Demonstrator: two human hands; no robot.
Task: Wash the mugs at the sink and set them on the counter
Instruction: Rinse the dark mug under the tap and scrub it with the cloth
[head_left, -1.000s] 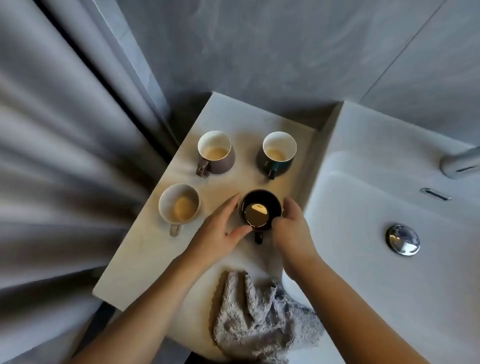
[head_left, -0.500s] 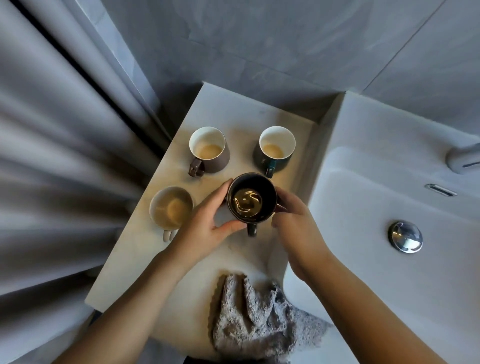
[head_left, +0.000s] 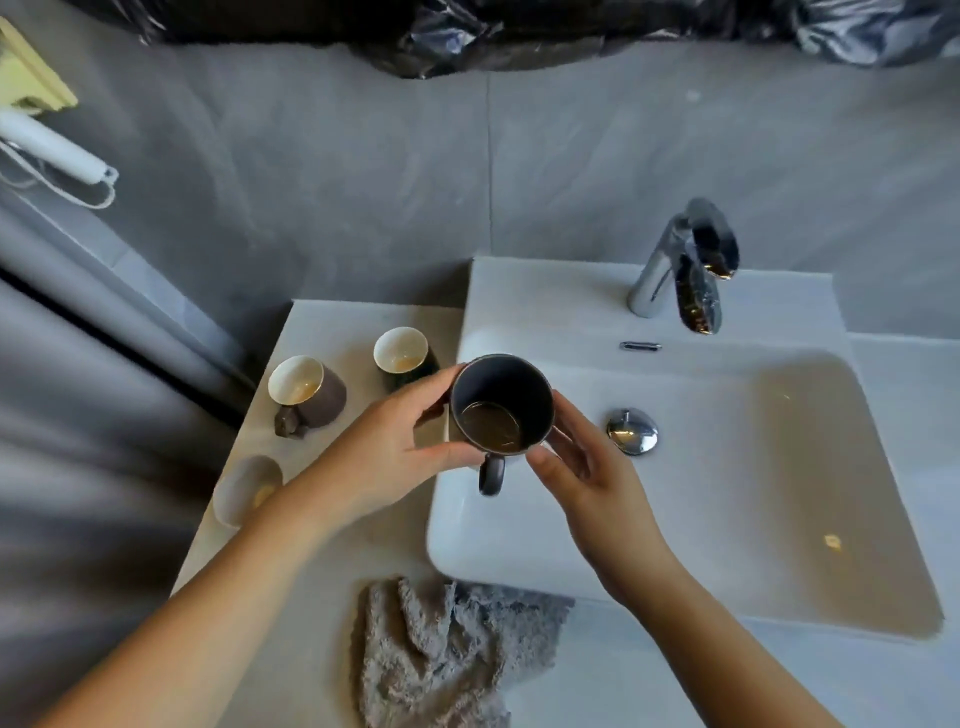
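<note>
A black mug (head_left: 501, 400) with brown liquid in its bottom hangs over the left rim of the white sink (head_left: 727, 519), handle toward me. My left hand (head_left: 400, 457) grips its left side with thumb and fingers. My right hand (head_left: 576, 467) holds its right side. Three more mugs stand on the counter (head_left: 322, 597) to the left: a brown mug (head_left: 311, 392), a dark green mug (head_left: 402, 353) and a pale mug (head_left: 244, 488), each with brownish residue inside.
A grey cloth (head_left: 441, 649) lies crumpled on the counter's front edge beside the sink. A chrome faucet (head_left: 685, 265) stands at the back of the basin, and a chrome drain plug (head_left: 631, 430) sits in it. Grey tiled wall behind.
Both hands lifted the black mug off the counter and carried it right, over the sink's left rim. My view swung right and up, bringing the faucet and whole basin into sight.
</note>
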